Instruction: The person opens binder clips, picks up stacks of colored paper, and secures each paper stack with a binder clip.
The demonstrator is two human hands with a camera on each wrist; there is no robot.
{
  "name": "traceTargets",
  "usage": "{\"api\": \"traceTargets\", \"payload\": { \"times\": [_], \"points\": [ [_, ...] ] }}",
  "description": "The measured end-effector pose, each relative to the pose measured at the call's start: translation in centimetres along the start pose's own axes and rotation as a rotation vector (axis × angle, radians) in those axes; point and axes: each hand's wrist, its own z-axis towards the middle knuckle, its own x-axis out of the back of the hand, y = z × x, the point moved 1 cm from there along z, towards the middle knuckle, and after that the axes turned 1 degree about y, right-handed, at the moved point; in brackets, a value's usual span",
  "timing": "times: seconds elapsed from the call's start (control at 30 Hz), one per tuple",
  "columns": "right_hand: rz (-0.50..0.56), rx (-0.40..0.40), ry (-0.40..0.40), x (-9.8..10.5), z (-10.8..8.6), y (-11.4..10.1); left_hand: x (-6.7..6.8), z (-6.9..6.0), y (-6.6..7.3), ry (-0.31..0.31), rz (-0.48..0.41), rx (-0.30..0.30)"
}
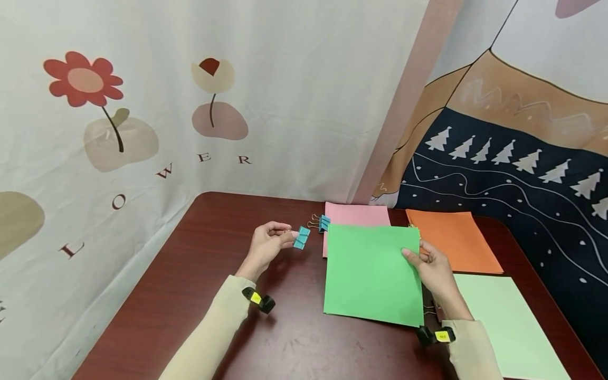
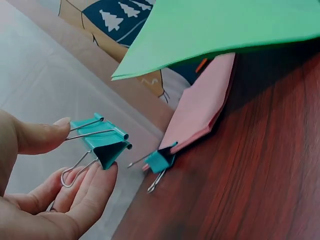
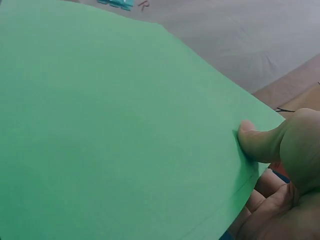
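Between thumb and fingers, my left hand (image 1: pixel 269 245) pinches a teal binder clip (image 1: pixel 302 238) by its wire handles, above the table. The left wrist view shows this binder clip (image 2: pixel 102 140) close up, its body pointing away from the palm. My right hand (image 1: pixel 434 266) grips a bright green paper stack (image 1: pixel 372 274) at its right edge, thumb on top and fingers behind. In the right wrist view the green paper (image 3: pixel 125 125) fills most of the picture. The held clip is to the left of the green paper, apart from it.
Behind the green paper lies pink paper (image 1: pixel 356 212) with another teal binder clip (image 1: pixel 324 224) on its left edge. Orange paper (image 1: pixel 456 240) sits at the back right, pale green paper (image 1: pixel 508 322) at the front right. A curtain (image 1: pixel 294 95) hangs behind the brown table (image 1: pixel 199 243).
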Motion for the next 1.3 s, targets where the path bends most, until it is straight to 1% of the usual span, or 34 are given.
{"api": "traceTargets", "payload": {
  "times": [0.1, 0.3, 0.53, 0.67, 0.77, 1.0, 1.13, 1.3],
  "points": [
    [0.037, -0.02, 0.005, 0.1, 0.3, -0.1, -0.4, -0.4, -0.2, 0.008, -0.036, -0.009],
    [0.056, -0.02, 0.031, 0.1, 1.0, -0.5, -1.2, -1.0, -0.5, 0.017, -0.106, -0.014],
    [0.054, -0.006, 0.04, 0.0, 1.6, -1.0, -2.2, -1.4, -0.8, 0.006, -0.172, 0.025],
    [0.072, 0.006, 0.044, -0.1, 1.9, -1.3, -2.8, -1.5, -1.0, -0.01, -0.245, 0.048],
    [0.099, 0.012, 0.044, -0.2, 2.0, -1.5, -3.1, -1.6, -1.1, -0.022, -0.281, 0.056],
    [0.14, 0.016, 0.035, -0.3, 2.0, -1.6, -3.5, -1.7, -1.3, -0.032, -0.296, 0.067],
    [0.145, 0.018, 0.036, -0.4, 2.0, -1.4, -3.5, -1.8, -1.5, -0.043, -0.296, 0.076],
    [0.143, 0.024, 0.031, -0.5, 2.0, -1.3, -3.8, -2.1, -1.4, -0.05, -0.305, 0.065]
  ]
}}
